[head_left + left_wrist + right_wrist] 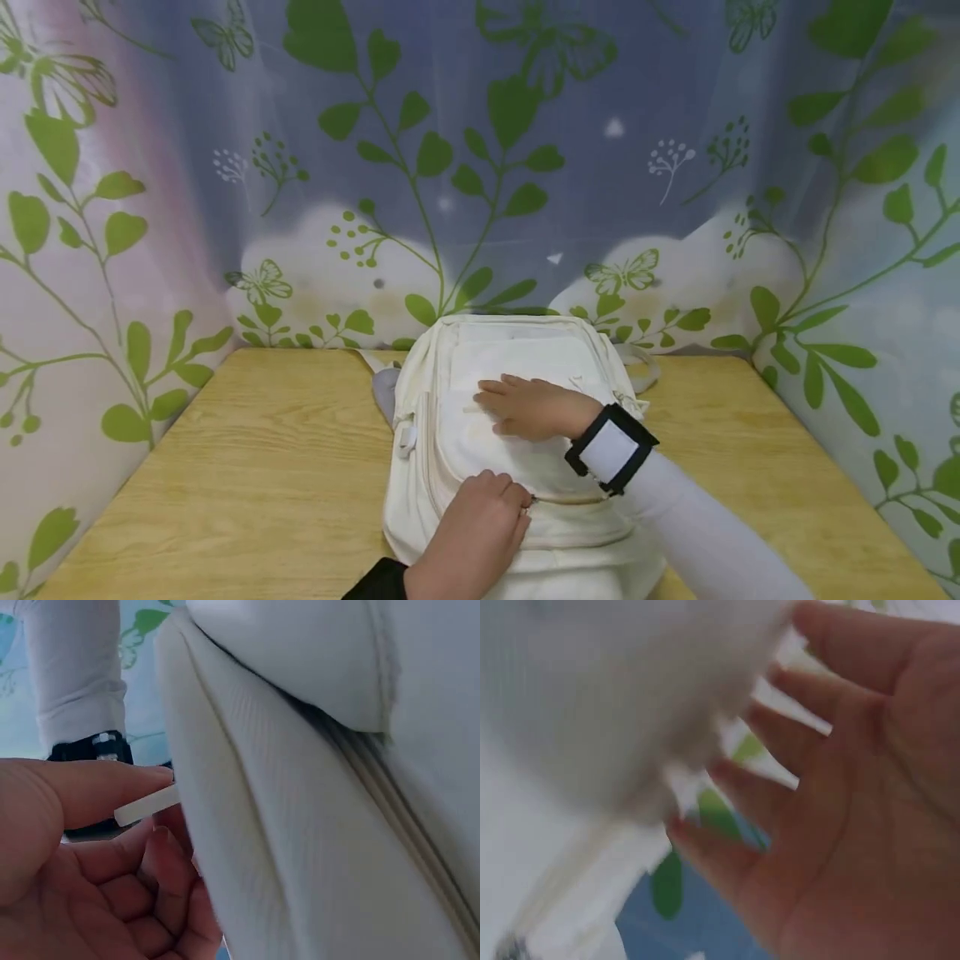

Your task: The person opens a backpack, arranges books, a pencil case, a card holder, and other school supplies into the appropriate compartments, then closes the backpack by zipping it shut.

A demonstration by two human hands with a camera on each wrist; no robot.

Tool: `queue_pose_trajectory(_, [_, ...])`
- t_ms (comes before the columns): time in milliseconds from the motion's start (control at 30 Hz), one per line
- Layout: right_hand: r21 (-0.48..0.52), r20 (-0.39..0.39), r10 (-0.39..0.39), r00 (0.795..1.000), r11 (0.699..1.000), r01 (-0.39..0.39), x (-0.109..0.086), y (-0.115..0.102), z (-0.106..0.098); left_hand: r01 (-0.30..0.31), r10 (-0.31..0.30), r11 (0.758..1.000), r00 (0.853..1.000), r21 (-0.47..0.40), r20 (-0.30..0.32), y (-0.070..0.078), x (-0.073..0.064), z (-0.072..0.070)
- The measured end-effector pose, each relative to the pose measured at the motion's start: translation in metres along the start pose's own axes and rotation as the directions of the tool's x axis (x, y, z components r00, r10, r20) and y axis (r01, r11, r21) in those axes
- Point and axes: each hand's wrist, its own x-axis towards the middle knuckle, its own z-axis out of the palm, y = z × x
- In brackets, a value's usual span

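Observation:
A cream-white backpack (525, 358) lies front side up on the wooden table. At its lower front, my left hand (476, 529) holds the end of a curved pocket zipper (573, 501). The left wrist view shows a flat, pale zipper pull (146, 805) pinched between the thumb and curled fingers. My right hand (536, 408) is over the upper front pocket, palm down, with its fingers spread. In the right wrist view those fingers (780, 750) are extended, their tips close to the blurred white fabric, and they grip nothing.
The wooden table (300, 450) extends on both sides of the backpack. A grey piece (385, 392) sticks out at its left side, and a strap loop (641, 367) at its right. Leaf-patterned curtains (480, 167) stand behind and beside the table.

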Motion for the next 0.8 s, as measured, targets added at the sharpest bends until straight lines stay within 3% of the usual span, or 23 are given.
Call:
queue_pose_trajectory(100, [0.148, -0.072, -0.079, 0.994, 0.985, 0.089, -0.021, 0.004, -0.006, 0.036, -0.031, 0.994, 0.998, -0.099, 0.046, -0.005, -0.005, -0.002])
queue_pose_trajectory(233, [0.152, -0.176, -0.186, 0.967, 0.965, 0.213, -0.057, -0.007, -0.003, 0.085, -0.077, 0.976, 0.996, -0.202, 0.051, -0.017, -0.011, -0.006])
queue_pose_trajectory(367, [0.189, -0.096, -0.217, 0.971, 0.954, 0.232, -0.082, -0.025, 0.017, 0.122, -0.115, 0.938, 0.993, -0.324, 0.039, -0.024, -0.014, -0.009])
queue_pose_trajectory(467, [0.205, -0.07, -0.19, 0.979, 0.958, 0.2, -0.086, -0.033, 0.035, 0.054, -0.066, 0.911, 0.998, -0.408, -0.017, -0.024, -0.015, -0.007])
queue_pose_trajectory(533, [0.218, -0.102, -0.169, 0.98, 0.958, 0.188, -0.086, -0.033, 0.044, -0.065, 0.021, 0.917, 0.993, -0.393, -0.115, -0.026, -0.015, -0.003])
queue_pose_trajectory(633, [0.259, -0.171, -0.141, 0.975, 0.949, 0.182, -0.089, -0.029, 0.053, -0.211, 0.151, 0.952, 0.953, -0.221, -0.262, -0.033, -0.014, 0.006])
queue_pose_trajectory(700, [0.289, -0.195, -0.126, 0.973, 0.94, 0.18, -0.093, -0.024, 0.056, -0.222, 0.181, 0.969, 0.939, -0.112, -0.293, -0.04, -0.013, 0.012])
queue_pose_trajectory(800, [0.288, -0.207, -0.139, 0.968, 0.937, 0.196, -0.103, -0.017, 0.062, -0.185, 0.166, 0.981, 0.953, -0.054, -0.254, -0.05, -0.012, 0.019])
